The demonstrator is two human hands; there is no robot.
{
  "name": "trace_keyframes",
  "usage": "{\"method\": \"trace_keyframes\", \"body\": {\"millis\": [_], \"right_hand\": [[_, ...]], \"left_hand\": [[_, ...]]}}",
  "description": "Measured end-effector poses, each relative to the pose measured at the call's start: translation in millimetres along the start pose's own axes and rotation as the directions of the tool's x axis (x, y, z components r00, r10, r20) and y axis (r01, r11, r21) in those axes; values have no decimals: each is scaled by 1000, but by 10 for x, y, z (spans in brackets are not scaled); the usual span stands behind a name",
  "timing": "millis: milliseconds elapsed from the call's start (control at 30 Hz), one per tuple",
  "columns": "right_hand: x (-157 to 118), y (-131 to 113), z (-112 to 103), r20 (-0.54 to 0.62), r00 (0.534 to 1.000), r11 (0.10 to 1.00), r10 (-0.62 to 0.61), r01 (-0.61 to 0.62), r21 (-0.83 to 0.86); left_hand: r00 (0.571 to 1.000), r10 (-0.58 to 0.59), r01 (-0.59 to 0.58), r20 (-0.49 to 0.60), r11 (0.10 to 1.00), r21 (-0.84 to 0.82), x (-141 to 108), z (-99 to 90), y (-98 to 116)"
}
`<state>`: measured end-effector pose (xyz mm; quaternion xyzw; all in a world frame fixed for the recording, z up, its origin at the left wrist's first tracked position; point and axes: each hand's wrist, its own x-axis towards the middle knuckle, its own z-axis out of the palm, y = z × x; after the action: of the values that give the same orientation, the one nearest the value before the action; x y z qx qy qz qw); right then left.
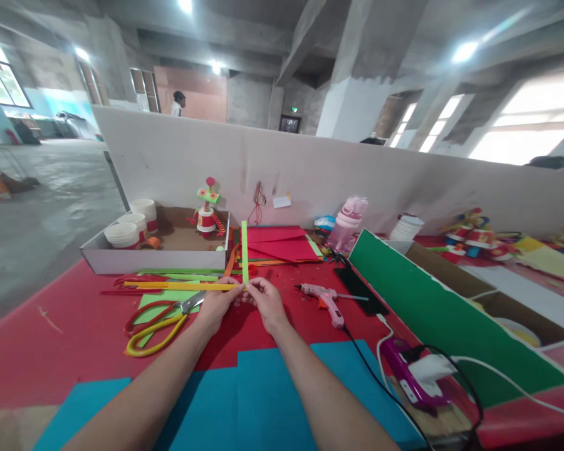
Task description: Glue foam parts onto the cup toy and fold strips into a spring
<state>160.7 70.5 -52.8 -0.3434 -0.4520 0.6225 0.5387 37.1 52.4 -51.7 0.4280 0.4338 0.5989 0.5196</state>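
My left hand (222, 305) and my right hand (266, 302) meet over the red table. Both are closed in a pinch where two paper strips cross at their ends. An orange-yellow paper strip (169, 285) runs out to the left from my left fingers. Upward from the same joint stands a light green paper strip (245, 250), at about a right angle to the other. Beside my left hand lie scissors (157, 322) with red and yellow handles, partly over a light green paper sheet (145, 305). A pink glue gun (326, 300) rests to the right of my right hand.
A white box (155, 262) at the back left holds paper cups (123, 235) and a paper-cup robot figure (207, 216). Coloured paper (277, 244) is stacked behind my hands. Blue sheets (263, 401) lie in front. A phone (361, 291), purple power strip (416, 379) and green panel (432, 307) are right.
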Motion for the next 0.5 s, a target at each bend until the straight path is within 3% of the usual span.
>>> {"method": "trace_keyframes", "body": {"millis": [500], "right_hand": [[-3,-25,11,56,998,992,19,-26,123]], "left_hand": [[1000,-9,10,-14,1000,23,-34,22,46]]}}
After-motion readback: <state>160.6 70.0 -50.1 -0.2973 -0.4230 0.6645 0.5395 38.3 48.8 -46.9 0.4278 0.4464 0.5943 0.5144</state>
